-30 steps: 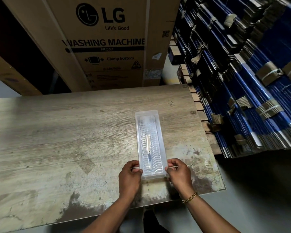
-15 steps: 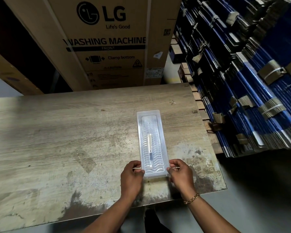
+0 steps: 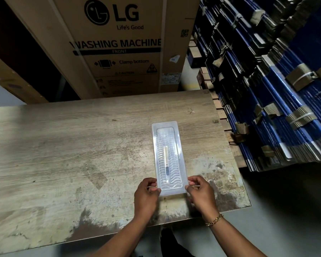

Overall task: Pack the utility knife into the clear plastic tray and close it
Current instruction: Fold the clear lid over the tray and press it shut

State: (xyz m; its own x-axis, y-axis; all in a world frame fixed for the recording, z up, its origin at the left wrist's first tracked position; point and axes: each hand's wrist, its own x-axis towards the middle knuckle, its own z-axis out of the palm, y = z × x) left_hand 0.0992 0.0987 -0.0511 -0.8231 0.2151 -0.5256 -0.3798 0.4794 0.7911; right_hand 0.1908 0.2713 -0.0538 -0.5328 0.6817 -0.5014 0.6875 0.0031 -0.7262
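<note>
The clear plastic tray lies lengthwise on the worn wooden table, its near end close to the table's front edge. The utility knife sits inside along the middle. The left hand pinches the tray's near left corner; the right hand pinches the near right corner. Bare tabletop spreads wide to the left; the right edge lies nearer, beside stacked blue cartons.
</note>
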